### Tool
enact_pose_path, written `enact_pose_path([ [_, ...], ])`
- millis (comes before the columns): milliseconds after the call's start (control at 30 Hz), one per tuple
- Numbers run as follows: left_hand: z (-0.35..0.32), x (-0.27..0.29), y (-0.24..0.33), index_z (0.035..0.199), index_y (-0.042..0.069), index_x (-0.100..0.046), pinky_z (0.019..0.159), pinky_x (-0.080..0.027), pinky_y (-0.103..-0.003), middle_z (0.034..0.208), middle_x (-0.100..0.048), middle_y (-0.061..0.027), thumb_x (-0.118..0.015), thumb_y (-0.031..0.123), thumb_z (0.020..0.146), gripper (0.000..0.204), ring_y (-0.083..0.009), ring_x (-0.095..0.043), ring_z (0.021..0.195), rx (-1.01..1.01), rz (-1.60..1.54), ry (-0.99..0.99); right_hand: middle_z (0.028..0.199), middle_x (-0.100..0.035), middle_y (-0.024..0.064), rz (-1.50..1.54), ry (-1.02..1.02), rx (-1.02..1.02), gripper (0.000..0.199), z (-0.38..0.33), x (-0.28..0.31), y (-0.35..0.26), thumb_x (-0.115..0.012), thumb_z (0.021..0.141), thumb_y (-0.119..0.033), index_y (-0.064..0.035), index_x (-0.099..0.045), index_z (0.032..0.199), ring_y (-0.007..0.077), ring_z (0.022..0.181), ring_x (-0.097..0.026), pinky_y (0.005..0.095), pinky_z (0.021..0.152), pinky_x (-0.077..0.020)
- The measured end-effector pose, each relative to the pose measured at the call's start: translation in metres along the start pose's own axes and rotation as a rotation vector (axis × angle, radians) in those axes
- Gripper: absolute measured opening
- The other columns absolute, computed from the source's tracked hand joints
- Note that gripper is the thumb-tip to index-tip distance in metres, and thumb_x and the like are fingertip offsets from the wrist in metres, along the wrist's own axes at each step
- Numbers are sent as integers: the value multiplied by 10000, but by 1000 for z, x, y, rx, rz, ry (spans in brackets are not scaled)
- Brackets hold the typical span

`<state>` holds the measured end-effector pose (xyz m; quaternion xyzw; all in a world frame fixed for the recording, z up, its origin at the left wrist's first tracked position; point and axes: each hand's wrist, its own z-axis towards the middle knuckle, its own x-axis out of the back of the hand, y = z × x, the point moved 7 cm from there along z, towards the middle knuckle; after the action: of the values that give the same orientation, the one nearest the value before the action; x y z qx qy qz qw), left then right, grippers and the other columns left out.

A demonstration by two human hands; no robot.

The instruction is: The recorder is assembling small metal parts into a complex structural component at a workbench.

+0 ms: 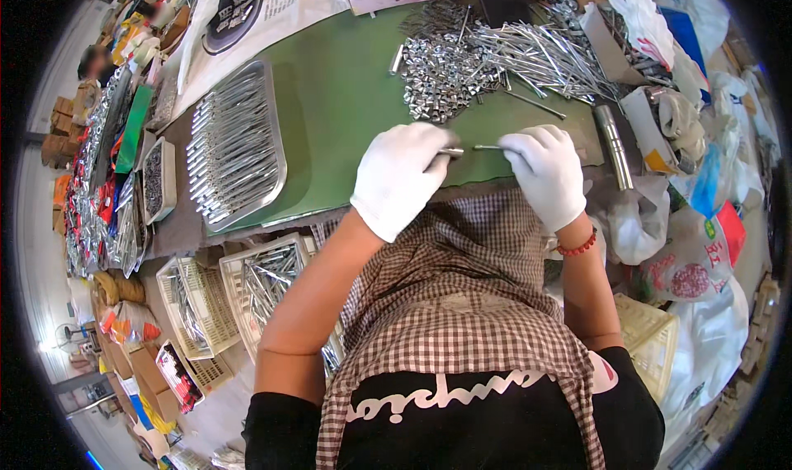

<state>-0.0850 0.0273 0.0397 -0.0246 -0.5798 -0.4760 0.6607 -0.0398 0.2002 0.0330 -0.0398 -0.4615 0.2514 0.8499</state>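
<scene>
Both my hands wear white gloves and meet near the front edge of the green work mat (330,82). My left hand (400,177) is closed on a small shiny metal sleeve (452,151), its end poking out between thumb and fingers. In my right hand (546,173) a thin metal rod (487,147) is pinched, its tip pointing left at the sleeve with a small gap between them. Beyond the hands lies a heap of short metal sleeves (433,86). Long thin metal rods (540,58) are piled to its right, and a single rod (535,104) lies apart.
At left, a metal tray (279,152) holds rows of slim metal pieces (231,144). A thick metal cylinder (614,147) lies right of my right hand. Plastic baskets (210,293) of metal parts stand below the table's left side; boxes and plastic bags crowd the right.
</scene>
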Motion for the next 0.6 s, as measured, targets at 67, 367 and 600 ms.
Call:
enact_pose_path([
  [67,-6,-8,-1,909,85,-690,739,-492,-406,862,-637,-97,-642,91,781,137,-312,-608,800,-14,7,95,866,-643,39,-5,-111,0,171,-2,-5,-4,-694,756,-78,-122,-668,920,260,884,-601,386,811,-457],
  [367,-15,-13,8,885,76,-700,768,-480,-393,876,-626,-85,-682,107,774,116,-297,-602,845,63,38,169,851,-618,23,-16,-30,-41,102,5,0,-7,-688,769,-107,-156,-649,851,270,880,-599,404,797,-459],
  [600,-16,-16,9,907,82,-693,766,-466,-405,860,-623,-83,-679,109,783,128,-305,-593,837,60,89,119,856,-624,30,21,-85,-68,97,4,-6,0,-683,786,-115,-152,-650,869,282,891,-598,411,811,-454],
])
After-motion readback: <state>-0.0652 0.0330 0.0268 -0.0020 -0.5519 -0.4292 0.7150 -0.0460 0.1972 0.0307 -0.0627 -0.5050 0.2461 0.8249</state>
